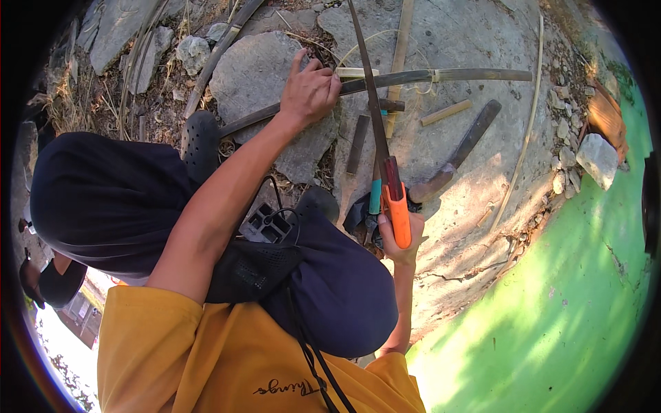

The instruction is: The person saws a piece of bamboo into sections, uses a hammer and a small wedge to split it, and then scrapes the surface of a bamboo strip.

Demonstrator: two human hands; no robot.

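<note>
A long, dark, bowed bamboo strip (475, 74) lies across the stone slab in front of me. My left hand (311, 91) is closed over it, left of the middle, with the index finger stretched out. In my right hand (401, 237) is a hand saw (396, 199) with an orange handle. Its narrow, tapering blade points away from me and crosses over the strip just right of my left hand; I cannot tell whether it touches. A short pale piece of wood (354, 72) sits by the crossing. Beside the saw lies a hammer (375, 197) with a teal grip, partly hidden.
Short dark (357, 144) and pale (446, 112) wood pieces lie on the slab, near a dark bar with a brownish end (475, 134). A thin pale cane (527, 138) runs along the right. Beyond are loose stones (597, 160) and a green surface (544, 323). More poles lie at far left.
</note>
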